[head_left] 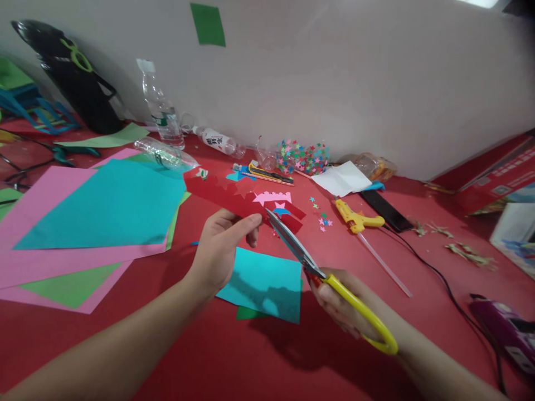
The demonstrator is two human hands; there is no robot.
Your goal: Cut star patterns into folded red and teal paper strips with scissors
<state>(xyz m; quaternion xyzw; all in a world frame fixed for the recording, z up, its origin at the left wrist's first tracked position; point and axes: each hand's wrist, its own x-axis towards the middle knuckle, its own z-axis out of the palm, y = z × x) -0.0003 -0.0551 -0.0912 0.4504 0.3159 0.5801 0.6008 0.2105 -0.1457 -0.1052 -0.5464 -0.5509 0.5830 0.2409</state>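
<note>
My left hand (228, 242) pinches a strip of red paper (217, 192) between thumb and fingers, its upper edge cut in a jagged line. In my right hand (338, 303) is a pair of scissors (301, 250) with yellow handles. The blades point up and left, with their tips at the red paper beside my left thumb. Below the hands lies a rectangle of turquoise paper (267, 287) with a bit of green paper under it. A pink paper strip with a cut edge (273, 197) and a blue scrap show just beyond the red paper.
Stacked coloured sheets (108, 206) cover the left. Along the wall are plastic bottles (161, 108), a black flask (75, 78), and a bag of paper stars (303, 157). A yellow glue gun (357, 217), phone (387, 210) and black cable (438, 273) lie at right.
</note>
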